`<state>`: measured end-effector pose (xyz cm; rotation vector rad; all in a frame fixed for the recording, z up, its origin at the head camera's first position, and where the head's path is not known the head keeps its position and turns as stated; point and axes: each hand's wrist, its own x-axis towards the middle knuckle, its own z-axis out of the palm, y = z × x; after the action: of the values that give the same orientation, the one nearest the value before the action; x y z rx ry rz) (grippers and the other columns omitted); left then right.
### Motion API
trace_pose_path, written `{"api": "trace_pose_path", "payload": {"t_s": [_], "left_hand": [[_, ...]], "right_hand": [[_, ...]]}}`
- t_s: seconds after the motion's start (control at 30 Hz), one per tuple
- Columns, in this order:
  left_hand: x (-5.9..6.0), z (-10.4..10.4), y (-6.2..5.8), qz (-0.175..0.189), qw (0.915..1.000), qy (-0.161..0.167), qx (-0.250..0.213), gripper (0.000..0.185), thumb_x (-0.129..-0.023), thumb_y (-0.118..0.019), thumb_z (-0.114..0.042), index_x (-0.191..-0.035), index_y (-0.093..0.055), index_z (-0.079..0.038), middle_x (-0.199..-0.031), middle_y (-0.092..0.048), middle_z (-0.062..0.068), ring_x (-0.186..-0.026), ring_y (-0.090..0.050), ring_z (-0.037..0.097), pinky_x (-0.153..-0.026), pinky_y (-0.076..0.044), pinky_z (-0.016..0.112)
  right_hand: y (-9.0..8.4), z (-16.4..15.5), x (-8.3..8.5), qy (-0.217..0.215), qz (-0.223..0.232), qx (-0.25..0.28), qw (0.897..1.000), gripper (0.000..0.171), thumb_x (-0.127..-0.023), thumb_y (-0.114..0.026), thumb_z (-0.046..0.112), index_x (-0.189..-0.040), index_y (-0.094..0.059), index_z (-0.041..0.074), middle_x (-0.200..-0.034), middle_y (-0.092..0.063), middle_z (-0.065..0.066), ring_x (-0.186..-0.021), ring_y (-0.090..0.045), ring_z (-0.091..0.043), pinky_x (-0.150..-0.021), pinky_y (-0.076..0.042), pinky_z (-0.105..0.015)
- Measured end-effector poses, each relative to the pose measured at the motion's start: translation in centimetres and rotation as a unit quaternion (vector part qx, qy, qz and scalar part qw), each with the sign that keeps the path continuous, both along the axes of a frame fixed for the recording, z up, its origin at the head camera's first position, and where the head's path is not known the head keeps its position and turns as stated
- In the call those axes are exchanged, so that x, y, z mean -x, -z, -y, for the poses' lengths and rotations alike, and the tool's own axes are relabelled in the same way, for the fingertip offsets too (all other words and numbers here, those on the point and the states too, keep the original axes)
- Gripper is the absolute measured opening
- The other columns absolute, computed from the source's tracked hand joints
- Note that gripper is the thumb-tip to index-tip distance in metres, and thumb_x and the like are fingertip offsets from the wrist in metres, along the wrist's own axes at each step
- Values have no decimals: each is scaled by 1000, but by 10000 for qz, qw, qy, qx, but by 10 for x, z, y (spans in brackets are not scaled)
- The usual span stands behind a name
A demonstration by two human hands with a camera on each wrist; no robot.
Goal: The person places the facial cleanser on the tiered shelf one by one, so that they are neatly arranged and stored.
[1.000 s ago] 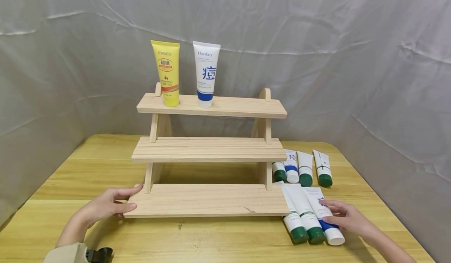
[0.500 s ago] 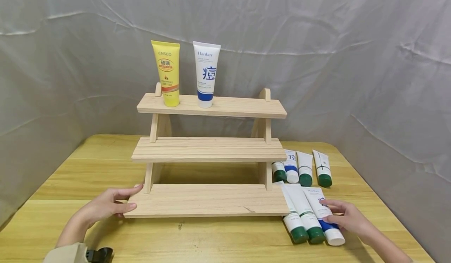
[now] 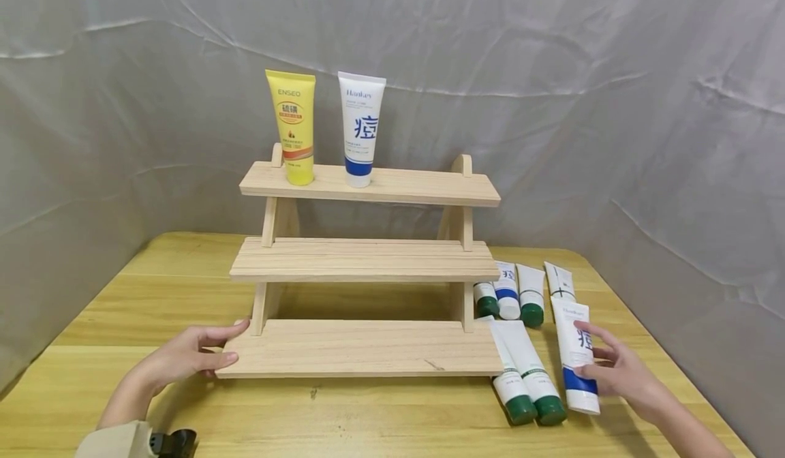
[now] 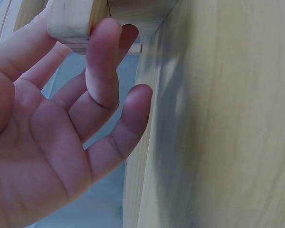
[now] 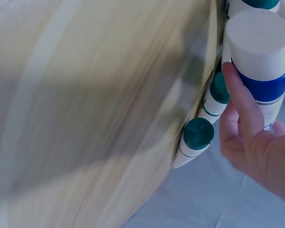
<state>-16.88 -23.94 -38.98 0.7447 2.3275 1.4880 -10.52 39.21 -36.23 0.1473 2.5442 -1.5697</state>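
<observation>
The white tube with the blue band (image 3: 575, 356), which lay flat on the yellow wooden table (image 3: 380, 417) beside the two green-capped tubes (image 3: 522, 376) half a second ago, now stands tilted up off them at the table's right front, so the pick-up looks begun. The right hand (image 3: 619, 375) grips it near the blue band, thumb round the front; its long axis runs near upright, white cap down toward the person and crimped end up. The left hand (image 3: 184, 357) rests with relaxed fingers on the left end of the wooden rack's (image 3: 362, 349) bottom shelf, as before.
</observation>
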Motion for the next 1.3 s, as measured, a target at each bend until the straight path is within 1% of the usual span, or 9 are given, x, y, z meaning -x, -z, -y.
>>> {"api": "trace_pose_path", "payload": {"t_s": [0.13,0.23,0.33,0.5,0.6,0.73,0.9,1.07,1.3], "left_hand": [[0,0,1,17,10000,10,-28,53,-91,-57,-10,-135,-34,7,-130,-25,45,-59,-50,7,-52,-47,27],[0,1,2,27,10000,9,-79,51,-91,-57,-10,-137,-37,0,-129,-26,45,-59,-50,6,-52,-47,27],[1,1,2,34,9999,13,-97,50,-91,-57,-10,-137,-38,-3,-129,-26,46,-58,-50,6,-52,-47,27],[1,1,2,31,9999,30,-101,52,-91,-57,-10,-136,-35,5,-128,-28,46,-58,-50,6,-52,-47,27],[1,1,1,51,9999,49,-119,52,-91,-56,-10,-135,-35,7,-128,-27,46,-57,-49,6,-51,-46,27],[0,1,1,80,9998,66,-146,51,-91,-56,-11,-136,-36,2,-129,-25,46,-57,-49,6,-51,-46,26],[0,0,0,62,9999,33,-119,51,-91,-57,-11,-137,-38,-1,-128,-27,46,-57,-49,6,-51,-46,26],[0,0,0,39,10000,4,-52,53,-91,-57,-11,-135,-35,8,-127,-29,46,-58,-50,6,-51,-46,27],[0,0,0,44,10000,16,-76,51,-91,-57,-11,-136,-36,3,-125,-33,45,-58,-50,6,-51,-46,26]], "right_hand": [[-3,3,3,118,-330,132,9993,77,-84,-60,2,-141,-23,36,-128,-22,-40,-94,-52,-24,-69,-53,-40],[-5,7,6,174,-712,425,9964,77,-83,-59,-3,-139,-24,36,-127,-23,-37,-88,-55,-12,-66,-54,-37],[-7,11,9,213,-1036,749,9916,76,-83,-58,-7,-139,-26,35,-123,-28,-31,-83,-57,-3,-64,-54,-33],[-11,20,15,252,-1359,1194,9832,74,-83,-59,-8,-140,-29,29,-110,-44,-4,-83,-59,-4,-62,-54,-30],[-12,26,17,175,-1571,1508,9758,71,-83,-58,-10,-136,-32,29,-103,-48,7,-84,-60,-5,-61,-54,-30],[-15,34,19,62,-1891,1899,9634,66,-83,-57,-12,-130,-36,28,-103,-47,4,-84,-61,-6,-60,-54,-28],[-20,44,22,-13,-2175,2303,9485,65,-82,-57,-15,-130,-37,25,-108,-45,1,-85,-62,-8,-61,-54,-27],[-27,54,27,-117,-2360,2459,9400,65,-82,-56,-15,-132,-38,22,-110,-46,1,-87,-62,-9,-62,-54,-28],[-41,72,39,-6,-2560,2573,9318,66,-82,-57,-16,-133,-37,20,-112,-42,-4,-84,-62,-9,-61,-53,-25]]}}
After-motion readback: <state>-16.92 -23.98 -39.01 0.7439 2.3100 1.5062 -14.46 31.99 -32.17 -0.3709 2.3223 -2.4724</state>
